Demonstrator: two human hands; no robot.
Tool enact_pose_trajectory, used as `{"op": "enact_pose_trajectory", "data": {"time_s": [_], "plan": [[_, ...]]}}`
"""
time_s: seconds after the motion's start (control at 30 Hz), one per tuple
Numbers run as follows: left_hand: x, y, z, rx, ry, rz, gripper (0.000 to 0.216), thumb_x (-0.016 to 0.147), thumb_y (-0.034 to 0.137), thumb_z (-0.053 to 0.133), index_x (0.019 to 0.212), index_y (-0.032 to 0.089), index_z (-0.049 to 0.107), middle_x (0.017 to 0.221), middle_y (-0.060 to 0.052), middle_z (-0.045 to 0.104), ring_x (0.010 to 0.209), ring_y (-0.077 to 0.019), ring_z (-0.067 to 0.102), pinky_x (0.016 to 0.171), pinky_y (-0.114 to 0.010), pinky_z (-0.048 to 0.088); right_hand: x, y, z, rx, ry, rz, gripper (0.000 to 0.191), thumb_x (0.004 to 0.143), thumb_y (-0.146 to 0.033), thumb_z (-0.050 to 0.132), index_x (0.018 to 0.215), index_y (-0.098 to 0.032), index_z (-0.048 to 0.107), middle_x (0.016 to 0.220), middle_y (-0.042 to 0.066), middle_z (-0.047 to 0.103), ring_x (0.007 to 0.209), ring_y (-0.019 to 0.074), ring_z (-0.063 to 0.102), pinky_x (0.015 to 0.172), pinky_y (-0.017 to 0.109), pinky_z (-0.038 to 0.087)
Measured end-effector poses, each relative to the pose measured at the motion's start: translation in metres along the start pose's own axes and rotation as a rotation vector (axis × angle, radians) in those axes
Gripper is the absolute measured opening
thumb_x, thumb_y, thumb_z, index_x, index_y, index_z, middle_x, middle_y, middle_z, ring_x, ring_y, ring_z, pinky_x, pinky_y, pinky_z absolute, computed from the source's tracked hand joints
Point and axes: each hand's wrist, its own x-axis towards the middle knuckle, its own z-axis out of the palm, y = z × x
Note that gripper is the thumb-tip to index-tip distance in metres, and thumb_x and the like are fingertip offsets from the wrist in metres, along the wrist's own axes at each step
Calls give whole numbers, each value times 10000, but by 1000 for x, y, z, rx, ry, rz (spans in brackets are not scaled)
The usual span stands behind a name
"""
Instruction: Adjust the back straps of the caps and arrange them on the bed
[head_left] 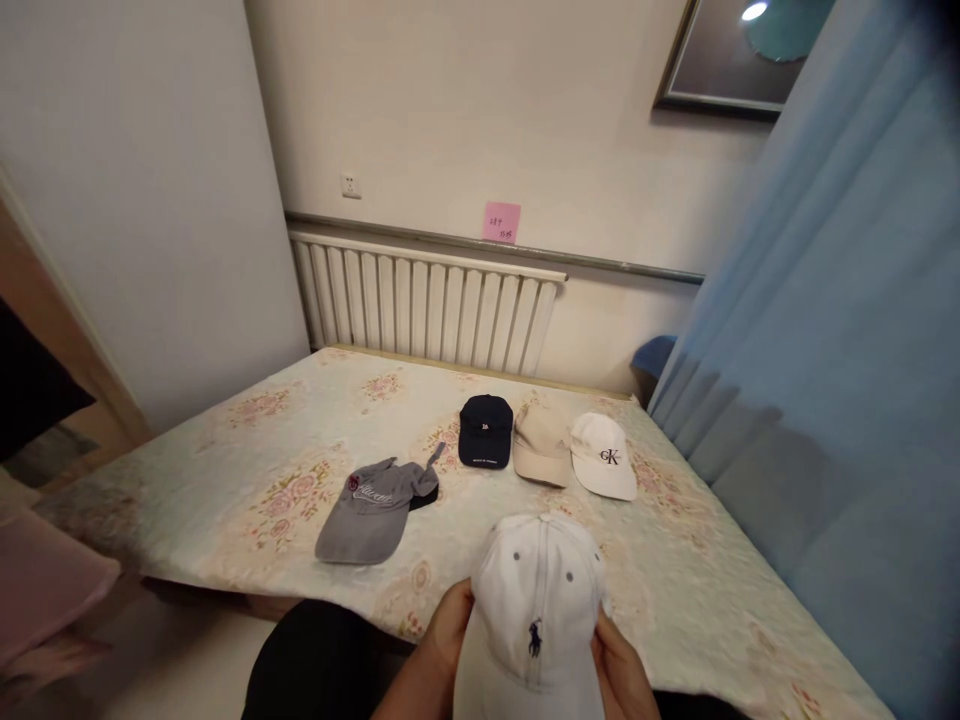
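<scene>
Between my two hands is a white baseball cap [536, 610] with a small dark horse-rider emblem, its brim toward me. My left hand [452, 618] grips its left side and my right hand [621, 665] its right side; the fingertips are hidden behind the cap. Beyond it on the bed, a navy cap [486, 432], a beige cap [541, 443] and a white cap with CK lettering [603, 456] stand side by side. To the left lies a grey cap [375, 508] with script lettering, its strap sticking up and something black beneath its right end.
The bed [247, 470] has a floral cover. A radiator [427, 300] runs along the wall behind it, with a pink note [501, 222] above. A blue curtain [810, 400] hangs on the right. Pink cloth and part of a person [52, 590] show at the left edge.
</scene>
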Motion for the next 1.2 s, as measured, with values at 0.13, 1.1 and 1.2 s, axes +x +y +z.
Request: {"op": "enact_pose_trajectory", "data": {"time_s": [0.13, 1.1, 1.2], "plan": [[7, -1, 14, -75, -76, -54, 377, 836, 396, 489, 1070, 141, 637, 973, -92, 694, 1038, -308, 580, 973, -448, 358, -6, -3, -7, -165, 7, -167, 471, 539, -392, 792, 965, -207, 707, 1054, 62, 701, 1178, 317, 496, 987, 384, 401], [-12, -4, 37, -195, -362, -108, 489, 852, 408, 447, 1271, 163, 504, 1107, -114, 655, 1092, -304, 555, 989, -425, 309, 0, 15, -50, -444, 192, -385, 534, 591, -447, 699, 1077, -233, 636, 1234, 48, 601, 1229, 323, 439, 1018, 380, 362], [-13, -3, 42, -171, -373, -113, 513, 858, 446, 421, 1284, 167, 489, 1129, -110, 645, 1125, -306, 531, 1005, -429, 287, 3, 17, -57, -404, 223, -397, 527, 562, -457, 710, 1042, -250, 644, 1205, 36, 619, 1230, 333, 431, 1027, 400, 350]]}}
